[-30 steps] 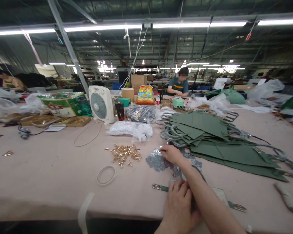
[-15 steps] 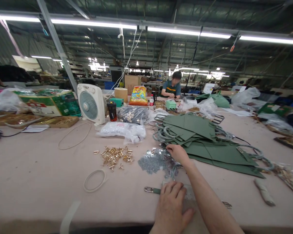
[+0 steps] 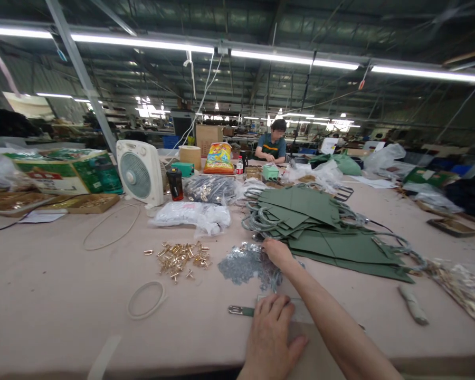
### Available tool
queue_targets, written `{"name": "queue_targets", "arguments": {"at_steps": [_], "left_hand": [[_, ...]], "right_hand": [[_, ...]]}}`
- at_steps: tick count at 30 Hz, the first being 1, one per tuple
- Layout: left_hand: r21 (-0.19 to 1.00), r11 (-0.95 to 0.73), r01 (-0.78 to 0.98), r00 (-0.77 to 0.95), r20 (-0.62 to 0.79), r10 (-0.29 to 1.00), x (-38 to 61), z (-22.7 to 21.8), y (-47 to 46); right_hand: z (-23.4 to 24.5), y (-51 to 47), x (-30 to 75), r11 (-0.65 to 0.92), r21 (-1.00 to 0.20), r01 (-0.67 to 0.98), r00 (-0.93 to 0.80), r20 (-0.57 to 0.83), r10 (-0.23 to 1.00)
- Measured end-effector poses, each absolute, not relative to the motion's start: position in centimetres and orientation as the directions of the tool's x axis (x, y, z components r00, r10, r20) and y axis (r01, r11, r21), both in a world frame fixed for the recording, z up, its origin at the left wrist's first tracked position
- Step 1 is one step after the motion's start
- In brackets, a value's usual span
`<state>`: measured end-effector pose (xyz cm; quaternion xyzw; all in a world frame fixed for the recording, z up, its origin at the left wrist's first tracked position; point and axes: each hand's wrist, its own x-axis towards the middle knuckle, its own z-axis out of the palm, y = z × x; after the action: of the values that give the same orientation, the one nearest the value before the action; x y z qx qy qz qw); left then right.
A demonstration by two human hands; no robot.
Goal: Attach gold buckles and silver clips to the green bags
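My right hand (image 3: 276,252) touches a pile of small silver metal pieces (image 3: 243,266), though I cannot tell if it grips any. My left hand (image 3: 268,338) lies open near the front edge of the worktop (image 3: 63,295), just beside a green strap with a metal end (image 3: 241,311). Bare worktop opens left of the pile; green fabric panels (image 3: 320,221) lie just beyond it.

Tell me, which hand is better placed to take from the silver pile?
The right hand, I'd judge: it is at the edge of the silver pile, while the left hand sits farther back, near the table's edge, over a green strap.
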<state>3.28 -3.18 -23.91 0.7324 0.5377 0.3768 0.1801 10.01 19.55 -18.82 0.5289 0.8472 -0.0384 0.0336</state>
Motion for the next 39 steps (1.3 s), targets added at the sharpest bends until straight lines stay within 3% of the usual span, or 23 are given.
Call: {"name": "queue_targets", "arguments": {"at_steps": [11, 15, 19, 27, 31, 34, 39], "left_hand": [[0.642, -0.335, 0.689, 0.156, 0.320, 0.934, 3.2, -21.9, -3.4], [0.612, -0.342, 0.713, 0.162, 0.330, 0.930, 3.3, -21.7, -3.2], [0.589, -0.350, 0.729, 0.172, 0.336, 0.926, 3.5, -21.9, -3.0], [0.509, -0.404, 0.760, 0.249, 0.346, 0.905, 3.4, -21.7, -2.6], [0.463, -0.448, 0.765, 0.314, 0.340, 0.887, 4.5, -20.6, -2.1], [0.456, -0.513, 0.727, 0.396, 0.332, 0.856, 6.5, -19.8, -1.3], [0.475, -0.517, 0.712, 0.443, 0.267, 0.856, 9.8, -19.8, 0.3]], "right_hand": [[-19.7, 18.8, 9.2, 0.414, -0.107, 0.904, -0.419, -0.030, 0.908], [-20.5, 18.4, 9.8, 0.366, -0.225, 0.903, -0.375, 0.004, 0.927], [-20.9, 18.5, 10.9, 0.328, -0.431, 0.841, -0.337, 0.057, 0.940], [-17.0, 17.6, 16.3, 0.214, -0.865, 0.453, -0.068, 0.206, 0.976], [-14.5, 13.5, 22.0, 0.232, -0.946, 0.228, 0.025, 0.244, 0.969], [-14.6, 9.6, 25.5, 0.169, -0.977, -0.127, 0.053, 0.164, 0.985], [-18.1, 4.9, 28.8, 0.020, -0.990, -0.139, 0.039, 0.015, 0.999]]}}
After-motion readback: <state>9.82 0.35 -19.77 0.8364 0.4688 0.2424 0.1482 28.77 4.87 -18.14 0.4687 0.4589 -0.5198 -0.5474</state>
